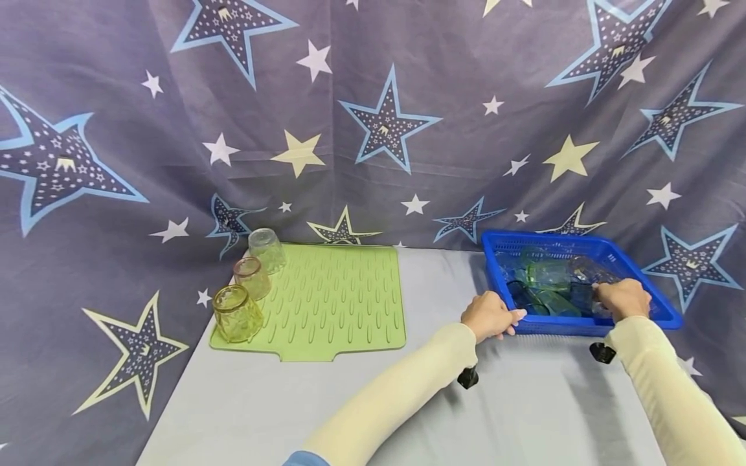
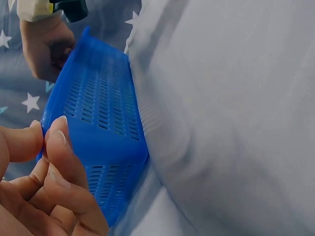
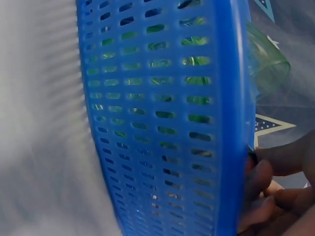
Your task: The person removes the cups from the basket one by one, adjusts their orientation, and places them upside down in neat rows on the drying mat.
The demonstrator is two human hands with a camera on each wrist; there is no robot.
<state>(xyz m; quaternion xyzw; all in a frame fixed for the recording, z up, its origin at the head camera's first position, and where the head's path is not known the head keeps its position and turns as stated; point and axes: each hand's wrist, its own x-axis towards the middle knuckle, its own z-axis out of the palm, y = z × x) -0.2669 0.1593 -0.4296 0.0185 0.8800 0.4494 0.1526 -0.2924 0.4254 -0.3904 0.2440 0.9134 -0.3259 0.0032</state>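
The left wrist view shows best how the left grip (image 1: 489, 316) is closed: thumb and fingers pinch the rim at the near left corner of a blue basket (image 1: 559, 327), whose slotted outer walls face that camera; the head view gives this corner only from above. The right grip (image 1: 625, 298) reaches over the near rim into the basket, fingers curled; the right wrist view adds a dark edge at its fingertips, but I cannot tell whether they grasp it; that same view shows a green glass (image 3: 269, 69) sticking up past the rim, and green and clear patches through the slots.

Inside the basket, which sits at the right of the surface (image 1: 373, 401), glasses lie heaped: a dark blue glass (image 1: 581, 294) just beside the right grip, greenish ones around the middle, clear glass near the far right; their exact number is hard to make out.

Well apart, at the left, a green ribbed mat (image 1: 344, 304) carries three glasses along its left edge; nearest is a yellow glass (image 1: 237, 317), then a pink glass (image 1: 253, 278), then a clear glass (image 1: 267, 251); pale cloth covers the surface; behind hangs a grey-purple curtain (image 1: 361, 39) printed with stars.
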